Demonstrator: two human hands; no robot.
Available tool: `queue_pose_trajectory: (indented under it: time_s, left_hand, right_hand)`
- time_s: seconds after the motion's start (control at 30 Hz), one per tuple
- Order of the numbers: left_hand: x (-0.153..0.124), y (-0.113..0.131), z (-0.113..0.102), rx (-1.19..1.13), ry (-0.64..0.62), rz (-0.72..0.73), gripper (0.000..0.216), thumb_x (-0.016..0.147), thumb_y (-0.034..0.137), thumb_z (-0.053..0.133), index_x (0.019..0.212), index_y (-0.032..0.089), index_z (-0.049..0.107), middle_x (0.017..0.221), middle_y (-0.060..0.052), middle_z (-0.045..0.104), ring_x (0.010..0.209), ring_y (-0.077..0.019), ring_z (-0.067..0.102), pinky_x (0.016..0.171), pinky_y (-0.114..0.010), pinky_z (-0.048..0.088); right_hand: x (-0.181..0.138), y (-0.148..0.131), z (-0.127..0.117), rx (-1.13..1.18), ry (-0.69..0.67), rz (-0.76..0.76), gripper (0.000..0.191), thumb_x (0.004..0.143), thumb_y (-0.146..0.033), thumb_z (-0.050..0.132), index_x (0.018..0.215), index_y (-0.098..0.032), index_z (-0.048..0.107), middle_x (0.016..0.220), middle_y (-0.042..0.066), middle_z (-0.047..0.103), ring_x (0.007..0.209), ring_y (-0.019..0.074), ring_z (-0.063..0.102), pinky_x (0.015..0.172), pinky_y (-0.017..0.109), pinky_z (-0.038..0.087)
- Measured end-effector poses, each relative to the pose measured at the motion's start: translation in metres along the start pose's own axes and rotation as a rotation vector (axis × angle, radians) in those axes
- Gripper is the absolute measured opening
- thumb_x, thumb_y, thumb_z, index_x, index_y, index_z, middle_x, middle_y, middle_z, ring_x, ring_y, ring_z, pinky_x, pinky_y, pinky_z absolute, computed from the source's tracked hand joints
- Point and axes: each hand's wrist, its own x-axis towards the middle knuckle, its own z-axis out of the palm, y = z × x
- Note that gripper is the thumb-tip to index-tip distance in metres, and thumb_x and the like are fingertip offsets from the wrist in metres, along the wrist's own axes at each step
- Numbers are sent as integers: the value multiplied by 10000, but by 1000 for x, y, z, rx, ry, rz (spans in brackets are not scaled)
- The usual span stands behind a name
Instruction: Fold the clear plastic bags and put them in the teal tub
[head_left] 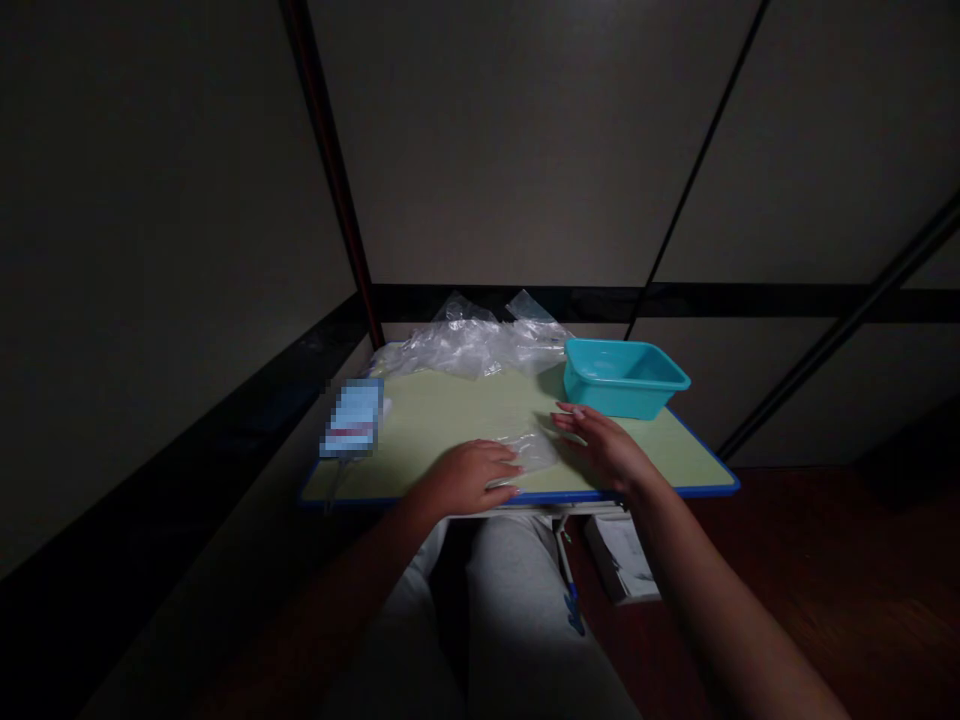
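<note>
Plastic by the near edge: I have one clear plastic piece [534,452] lying between the hands on the yellow-green tabletop [442,410], spread fairly flat, though I cannot tell whether it is a bag or a sheet.
Left hand: the left hand [472,476] rests palm down with fingers extended over the piece's left side; it pins rather than grasps.
Right hand: the right hand [602,446] is just right of the piece, fingers loosely spread, and I see nothing in its grasp.
Heap at the back: the pile of clear plastic [480,345] lies crumpled along the far edge.
Turquoise basket: the basket [628,368] stands upright at the right; its floor is hidden from me, so I cannot count anything finished there.
Done: one piece is apart from the pile and laid out, as I judge it.
Left: handling this piece looks unfinished to me, and the heap looks unsorted.
</note>
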Motion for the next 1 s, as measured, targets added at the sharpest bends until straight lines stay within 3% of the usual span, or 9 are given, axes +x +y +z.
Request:
queue_pose_trajectory:
  time_s: [0.13, 0.3, 0.53, 0.77, 0.9, 1.0]
  left_hand:
    - [-1, -3, 3, 21, -15, 11, 351, 891, 412, 477, 1163, 242, 621, 1233, -45, 611, 1168, -187, 534, 1041, -347, 353]
    - [0, -3, 4, 40, -15, 23, 350, 895, 406, 473, 1166, 240, 620, 1232, -44, 612, 1171, -183, 534, 1039, -345, 351]
    - [0, -4, 6, 44, 9, 30, 343, 885, 399, 485, 1155, 241, 627, 1213, -45, 624, 1154, -186, 549, 1026, -352, 367]
    - [-1, -3, 6, 46, 8, 35, 355, 879, 400, 487, 1170, 243, 615, 1227, -40, 615, 1168, -188, 540, 1034, -355, 361]
    - [-1, -2, 5, 48, 4, 31, 360, 877, 399, 492, 1180, 245, 610, 1233, -39, 610, 1183, -191, 528, 1042, -356, 353]
    - [-1, -2, 5, 50, 8, 29, 361, 875, 400, 495, 1178, 241, 612, 1233, -41, 611, 1180, -188, 531, 1042, -347, 352]
  right_hand:
    - [4, -4, -10, 407, 44, 317, 407, 912, -338, 335, 1266, -156, 417, 1214, 169, 591, 1129, 215, 568, 972, 391, 440]
    - [-3, -6, -25, 578, -90, 417, 326, 910, -313, 345, 1170, -132, 423, 1060, 184, 647, 1022, 212, 631, 956, 396, 454]
    - [-5, -9, -31, 472, -131, 485, 368, 919, -321, 276, 1171, -103, 434, 1088, 208, 630, 980, 224, 646, 920, 424, 471]
    - [5, -8, -21, 450, -130, 503, 337, 916, -363, 341, 1102, -136, 506, 980, 133, 675, 844, 185, 675, 893, 404, 486]
    - [10, -6, -11, 401, -143, 470, 287, 887, -368, 429, 1002, -143, 564, 816, 78, 682, 691, 160, 656, 688, 324, 547]
    - [10, -4, 0, 330, -153, 417, 215, 811, -356, 550, 850, -149, 592, 621, 16, 629, 466, 107, 543, 450, 213, 459]
